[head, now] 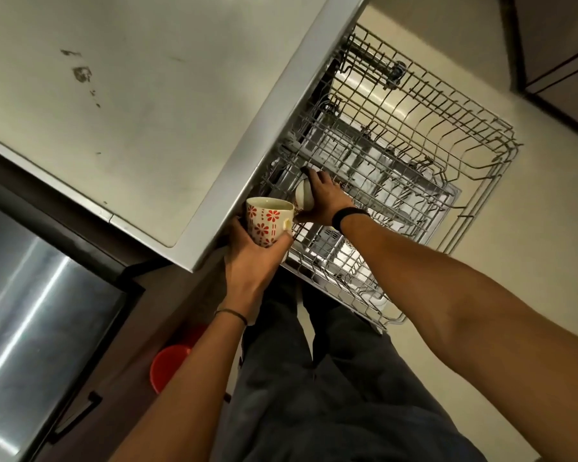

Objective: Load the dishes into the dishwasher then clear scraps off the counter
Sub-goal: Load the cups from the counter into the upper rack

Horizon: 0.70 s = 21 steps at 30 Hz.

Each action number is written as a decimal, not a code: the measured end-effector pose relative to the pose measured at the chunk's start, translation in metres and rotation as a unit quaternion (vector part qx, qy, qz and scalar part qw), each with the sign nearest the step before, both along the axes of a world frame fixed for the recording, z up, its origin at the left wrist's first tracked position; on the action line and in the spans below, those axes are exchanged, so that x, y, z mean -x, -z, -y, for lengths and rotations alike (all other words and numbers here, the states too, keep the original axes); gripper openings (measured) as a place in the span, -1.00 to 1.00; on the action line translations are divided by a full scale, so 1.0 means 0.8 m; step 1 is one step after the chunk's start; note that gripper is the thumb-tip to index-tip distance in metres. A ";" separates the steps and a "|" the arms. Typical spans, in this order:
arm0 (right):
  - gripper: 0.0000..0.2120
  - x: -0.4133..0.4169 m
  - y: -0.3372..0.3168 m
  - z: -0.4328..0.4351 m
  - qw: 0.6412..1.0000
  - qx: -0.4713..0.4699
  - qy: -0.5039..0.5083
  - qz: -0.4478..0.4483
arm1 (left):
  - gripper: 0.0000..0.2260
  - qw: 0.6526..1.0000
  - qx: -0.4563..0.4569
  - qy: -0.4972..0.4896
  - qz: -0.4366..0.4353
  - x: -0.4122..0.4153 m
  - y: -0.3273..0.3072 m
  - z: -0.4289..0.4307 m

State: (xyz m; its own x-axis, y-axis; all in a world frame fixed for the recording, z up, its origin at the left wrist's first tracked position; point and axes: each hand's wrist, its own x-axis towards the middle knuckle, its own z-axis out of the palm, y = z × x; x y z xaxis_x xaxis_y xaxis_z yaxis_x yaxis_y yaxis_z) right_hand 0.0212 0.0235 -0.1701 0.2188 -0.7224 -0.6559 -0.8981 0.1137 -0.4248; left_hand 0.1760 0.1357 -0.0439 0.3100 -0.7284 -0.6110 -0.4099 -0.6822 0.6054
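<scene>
My left hand (247, 258) grips a cream mug with red flowers (268, 221), upright, just off the counter's corner beside the dishwasher. My right hand (324, 198) holds a small white round dish (303, 195) down in the upper wire rack (414, 128), near its counter-side edge. The rack is pulled out, and a lower rack (341, 278) shows beneath it. Scraps and brown stains (82, 73) mark the counter (131, 95).
A steel sink (37, 311) lies at the left below the counter's edge. An orange bucket (169, 366) stands on the floor by my legs. Dark cabinets (561, 45) fill the top right. Pale floor surrounds the racks.
</scene>
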 end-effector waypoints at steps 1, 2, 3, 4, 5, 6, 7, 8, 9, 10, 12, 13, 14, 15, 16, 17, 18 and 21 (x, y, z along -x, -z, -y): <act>0.16 0.002 -0.002 0.000 1.000 -0.001 0.006 0.007 | -0.30 1.000 -0.006 0.006 0.003 0.001 0.000 0.002; 0.16 0.004 -0.004 0.000 1.000 -0.001 0.008 0.013 | -0.27 1.000 -0.009 0.014 0.006 0.001 0.001 0.005; 0.15 0.006 -0.005 -0.002 1.000 0.001 0.010 0.019 | -0.24 1.000 -0.008 0.019 0.009 0.002 0.001 0.008; 0.14 0.009 -0.008 -0.004 0.999 0.005 0.016 0.028 | -0.22 1.000 -0.006 0.018 0.010 0.003 0.002 0.012; 0.12 0.012 -0.010 -0.006 0.999 0.012 0.024 0.037 | -0.20 1.000 -0.006 0.012 0.008 0.004 0.003 0.016; 0.10 0.015 -0.013 -0.010 0.998 0.020 0.035 0.049 | -0.18 1.000 -0.008 0.005 0.006 0.005 0.005 0.020; 0.08 0.018 -0.017 -0.014 0.997 0.030 0.047 0.062 | -0.16 1.000 -0.010 0.001 0.005 0.006 0.008 0.024; 0.05 0.020 -0.021 -0.019 0.994 0.041 0.063 0.073 | -0.14 1.000 -0.012 0.000 0.006 0.006 0.012 0.028; 0.01 0.022 -0.025 -0.025 0.992 0.054 0.083 0.082 | -0.11 1.000 -0.012 -0.001 0.006 0.007 0.017 0.033; -0.02 0.025 -0.031 -0.032 0.988 0.069 0.104 0.089 | -0.11 1.000 -0.014 -0.005 0.006 0.008 0.018 0.039; -0.13 0.031 -0.044 -0.050 0.978 0.102 0.150 0.102 | -0.16 0.999 -0.024 -0.024 -0.002 0.010 0.016 0.052; -0.18 0.034 -0.050 -0.061 0.972 0.114 0.173 0.113 | -0.21 0.999 -0.031 -0.035 -0.005 0.011 0.017 0.058; -0.23 0.037 -0.056 -0.072 0.965 0.120 0.196 0.128 | -0.27 0.998 -0.040 -0.045 -0.006 0.011 0.021 0.064; -0.27 0.039 -0.060 -0.084 0.957 0.120 0.219 0.145 | -0.32 0.998 -0.045 -0.048 -0.002 0.011 0.024 0.068; -0.30 0.042 -0.064 -0.095 0.949 0.116 0.242 0.164 | -0.35 0.998 -0.046 -0.048 0.004 0.011 0.026 0.071; -0.34 0.043 -0.068 -0.106 0.941 0.112 0.262 0.182 | -0.38 0.998 -0.041 -0.046 0.013 0.011 0.028 0.073; -0.39 0.045 -0.071 -0.115 0.934 0.107 0.277 0.197 | -0.42 0.998 -0.033 -0.043 0.023 0.010 0.032 0.075; -0.46 0.047 -0.078 -0.135 0.926 0.099 0.294 0.213 | -0.48 0.998 -0.014 -0.045 0.034 0.013 0.044 0.087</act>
